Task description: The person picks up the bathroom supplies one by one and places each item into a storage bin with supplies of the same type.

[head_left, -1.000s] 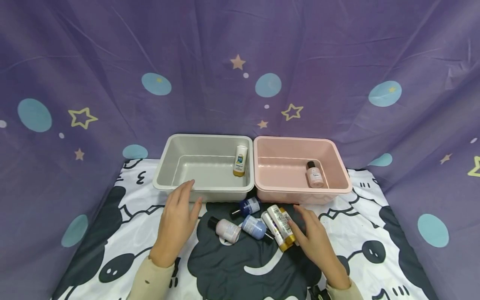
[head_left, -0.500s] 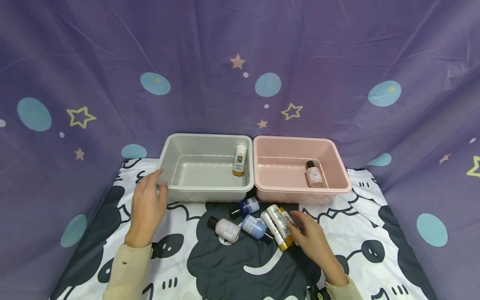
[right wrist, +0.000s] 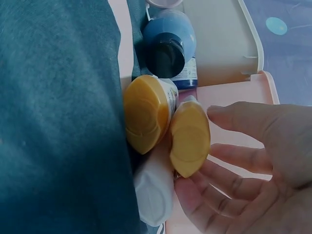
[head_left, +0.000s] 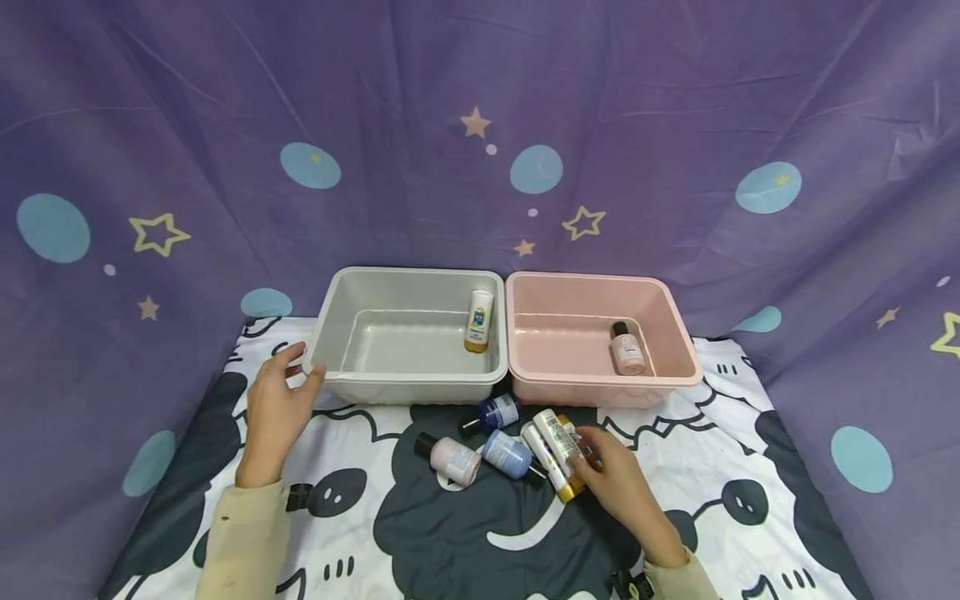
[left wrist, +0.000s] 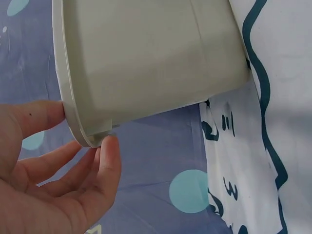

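Observation:
In the head view my left hand (head_left: 277,412) is at the near left corner of the grey bin (head_left: 420,390). The left wrist view shows its thumb and fingers pinching the bin's rim (left wrist: 72,105). My right hand (head_left: 618,479) grips a white bottle with a gold cap (right wrist: 190,141), the upper one of three bunched together. Beside it lie another gold-capped bottle (right wrist: 145,114) and a white-bottomed one (right wrist: 153,192), partly hidden by the hand in the head view. Left of these lie a light blue bottle (head_left: 507,454), a dark blue bottle (head_left: 499,413) and a pale pink bottle (head_left: 455,461).
Against the grey bin stands a pink bin (head_left: 600,393) with a black-capped pink bottle (head_left: 628,353) inside. A white and gold bottle (head_left: 479,322) lies in the grey bin. Purple cloth (head_left: 420,167) hangs behind; a patterned cloth (head_left: 450,550) covers the surface.
My left hand has moved left from in front of the grey bin to its corner and pinched the rim. My right hand's fingers have closed around the upper gold-capped bottle.

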{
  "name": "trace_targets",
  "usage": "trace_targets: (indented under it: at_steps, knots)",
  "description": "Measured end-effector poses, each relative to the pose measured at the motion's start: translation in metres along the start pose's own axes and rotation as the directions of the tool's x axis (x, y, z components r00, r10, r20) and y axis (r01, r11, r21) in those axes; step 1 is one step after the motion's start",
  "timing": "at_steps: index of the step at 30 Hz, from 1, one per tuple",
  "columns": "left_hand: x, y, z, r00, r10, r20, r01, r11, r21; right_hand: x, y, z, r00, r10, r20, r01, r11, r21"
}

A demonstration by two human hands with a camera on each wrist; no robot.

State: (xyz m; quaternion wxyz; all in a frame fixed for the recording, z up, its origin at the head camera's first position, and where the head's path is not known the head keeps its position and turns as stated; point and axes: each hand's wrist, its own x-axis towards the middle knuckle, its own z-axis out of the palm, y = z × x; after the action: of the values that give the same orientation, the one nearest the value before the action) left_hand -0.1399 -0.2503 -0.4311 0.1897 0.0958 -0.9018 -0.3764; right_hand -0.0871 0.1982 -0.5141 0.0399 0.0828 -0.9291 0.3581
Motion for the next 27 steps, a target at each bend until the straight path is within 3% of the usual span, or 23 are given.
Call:
trace_targets:
  at_steps: [10,18,27]
  knots:
    - [0.000,-0.003,-0.002,0.993,-0.094,0.071,0.096,0.995,-0.027,0.002,-0.007,0.004,0.999,0.024,0.044,-0.021,0.997,-0.071]
    - [0.000,-0.004,-0.003,0.991,-0.104,0.084,0.106,0.994,-0.028,0.002,-0.013,0.006,0.999,0.011,0.033,-0.009,0.997,-0.080]
    - [0.000,-0.006,-0.002,0.990,-0.114,0.082,0.118,0.992,-0.045,0.001,-0.012,0.010,0.995,0.098,0.026,-0.100,0.993,0.058]
